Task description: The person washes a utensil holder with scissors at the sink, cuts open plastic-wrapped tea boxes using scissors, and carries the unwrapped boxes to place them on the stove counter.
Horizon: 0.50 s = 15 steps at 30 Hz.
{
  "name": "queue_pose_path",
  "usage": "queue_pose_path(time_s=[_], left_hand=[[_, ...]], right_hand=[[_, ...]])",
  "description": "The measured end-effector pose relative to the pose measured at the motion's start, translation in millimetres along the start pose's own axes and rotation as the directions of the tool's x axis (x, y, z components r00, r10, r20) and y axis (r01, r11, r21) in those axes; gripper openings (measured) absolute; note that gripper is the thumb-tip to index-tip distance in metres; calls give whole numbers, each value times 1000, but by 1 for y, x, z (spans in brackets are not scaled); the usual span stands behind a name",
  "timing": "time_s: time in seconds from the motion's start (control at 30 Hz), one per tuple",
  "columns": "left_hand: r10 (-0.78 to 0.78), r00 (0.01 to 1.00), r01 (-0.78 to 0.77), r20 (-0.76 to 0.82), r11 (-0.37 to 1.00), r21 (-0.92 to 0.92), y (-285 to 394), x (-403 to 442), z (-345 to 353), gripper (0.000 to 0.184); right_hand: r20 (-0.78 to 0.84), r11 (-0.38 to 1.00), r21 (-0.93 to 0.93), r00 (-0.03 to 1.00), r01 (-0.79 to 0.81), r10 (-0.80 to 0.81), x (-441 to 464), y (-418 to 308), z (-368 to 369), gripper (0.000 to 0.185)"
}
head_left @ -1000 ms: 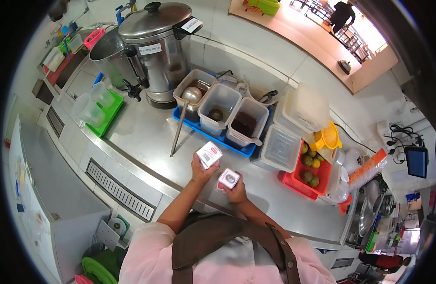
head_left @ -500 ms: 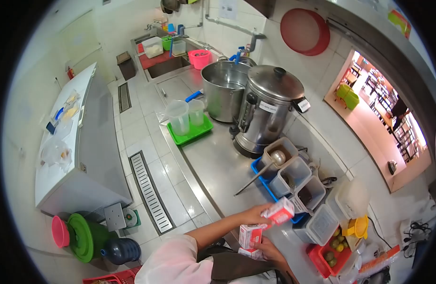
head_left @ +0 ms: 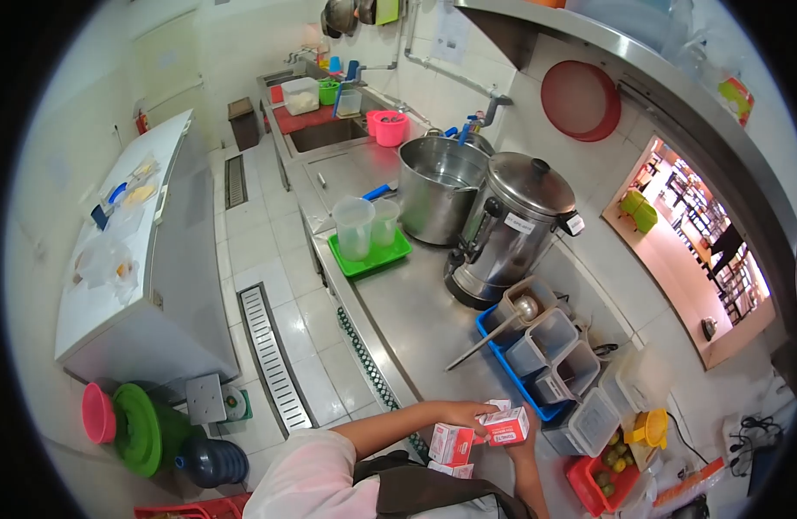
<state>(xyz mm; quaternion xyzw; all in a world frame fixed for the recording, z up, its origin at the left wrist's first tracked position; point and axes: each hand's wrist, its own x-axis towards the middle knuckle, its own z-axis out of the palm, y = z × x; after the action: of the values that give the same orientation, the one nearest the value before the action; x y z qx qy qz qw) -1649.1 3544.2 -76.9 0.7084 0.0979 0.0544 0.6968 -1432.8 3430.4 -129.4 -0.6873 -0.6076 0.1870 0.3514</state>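
Observation:
Near the bottom centre, small red and white cardboard boxes are bunched at my hands. My left hand (head_left: 469,417) reaches in from the left, its fingers closed at the side of one box (head_left: 507,426). My right hand (head_left: 524,450) comes up from below and grips that same box from its right side. Part of another box (head_left: 499,404) shows behind it. Lower left, just in front of the apron, are a further box (head_left: 450,445) and one beneath it (head_left: 451,470); what supports them is hidden.
On the steel counter (head_left: 416,329) stand a blue tray (head_left: 524,385) of plastic containers with a ladle (head_left: 493,336), a steel urn (head_left: 515,229), a large pot (head_left: 437,195) and a green tray (head_left: 372,262) with clear jugs. A red basket (head_left: 588,491) of fruit sits at right.
My left hand has brought its box down and back toward my right hand. My right hand has left the lower boxes, moved right and taken hold of this box. The view has shifted slightly.

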Motion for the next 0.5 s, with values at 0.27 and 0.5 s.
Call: queue_pose_path(time_s=[0.27,0.5], left_hand=[[39,992,-43,123,999,28,50,7,29,56],[-42,900,80,435,995,-68,28,103,137,62]], right_hand=[[-116,939,-330,982,102,-147,-14,66,51,52],[319,26,915,762,-402,563,-237,51,-91,33]])
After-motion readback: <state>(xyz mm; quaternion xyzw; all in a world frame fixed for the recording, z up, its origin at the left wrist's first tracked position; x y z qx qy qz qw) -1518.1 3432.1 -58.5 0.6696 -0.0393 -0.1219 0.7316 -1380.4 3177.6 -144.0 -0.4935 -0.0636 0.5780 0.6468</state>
